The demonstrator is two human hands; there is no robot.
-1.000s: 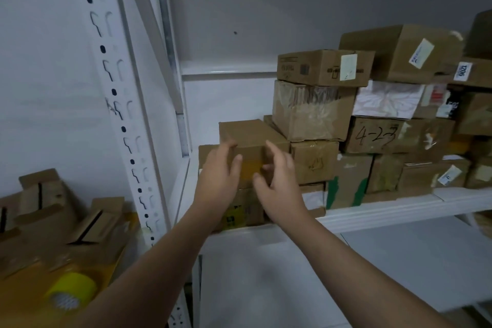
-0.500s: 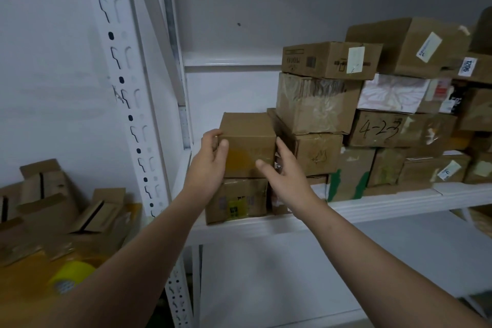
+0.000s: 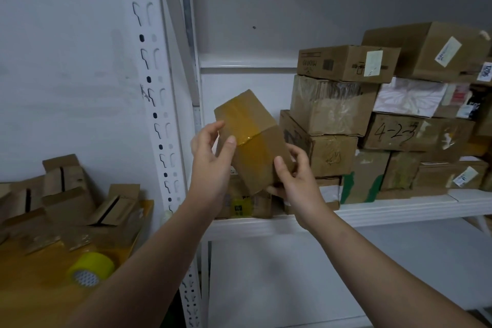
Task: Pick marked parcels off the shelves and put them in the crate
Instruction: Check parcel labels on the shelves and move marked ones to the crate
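So the person had both hands on one small brown box (image 3: 253,138), tilted, with yellowish tape over its top; the left hand (image 3: 213,165) gripped its left side, thumb on the front face; the right hand (image 3: 295,176) cupped the lower right corner, fingers curled underneath; the box was up in the air, clear of the shelf (image 3: 372,212), just above another box (image 3: 247,202) sitting behind the wrists; right of the right hand sat a whole pile of boxes (image 3: 330,104); down left of the left arm, a roll of yellow tape (image 3: 90,269) lay on a yellow surface (image 3: 32,282) near some cardboard scraps (image 3: 66,194).
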